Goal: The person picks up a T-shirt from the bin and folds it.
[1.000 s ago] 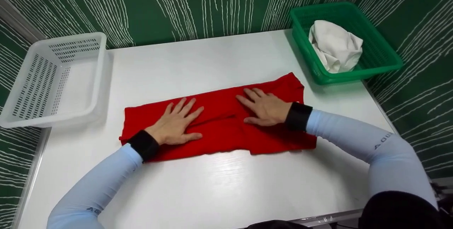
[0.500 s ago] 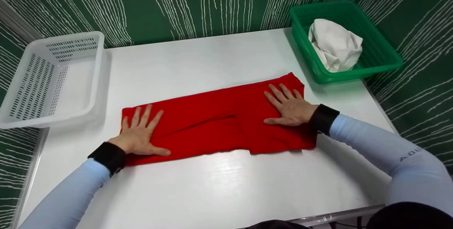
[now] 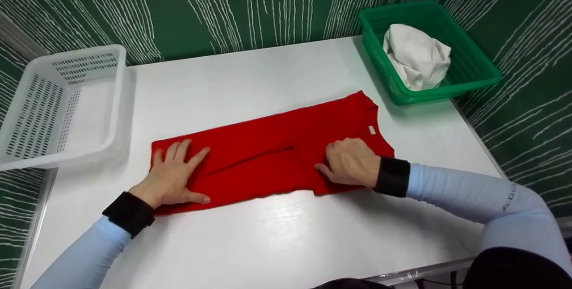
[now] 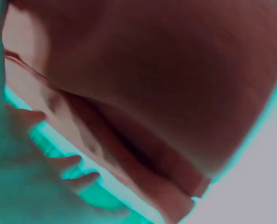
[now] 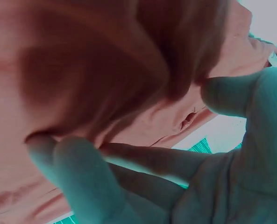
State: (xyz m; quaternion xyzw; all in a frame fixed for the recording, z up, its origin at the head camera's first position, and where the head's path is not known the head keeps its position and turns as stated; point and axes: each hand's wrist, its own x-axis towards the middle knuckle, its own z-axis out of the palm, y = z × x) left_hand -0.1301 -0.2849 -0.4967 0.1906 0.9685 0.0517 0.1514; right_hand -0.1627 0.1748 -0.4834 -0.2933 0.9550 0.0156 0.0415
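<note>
A red shirt (image 3: 250,155), folded into a long strip, lies on the white table with its neckline and a small white label to the right. On its left end rests my left hand (image 3: 172,177), palm down, fingers spread and fairly straight. Near the neckline end my right hand (image 3: 353,161) has its fingers curled down into the cloth. The right wrist view shows the fingertips (image 5: 77,158) and thumb (image 5: 229,95) against the fabric, with a fold gathered between them. In the left wrist view the shirt (image 4: 157,70) fills most of the frame.
A white plastic basket (image 3: 118,101) stands at the table's left edge. At the back right, a green basket (image 3: 473,85) holds a crumpled white cloth (image 3: 415,54). Green walls with white streaks (image 3: 187,25) enclose the table (image 3: 268,244).
Both hands first slid apart over the shirt to its ends. Since then the right hand has shifted nearer the front edge and curled its fingers, uncovering the neckline label. My left hand stays put.
</note>
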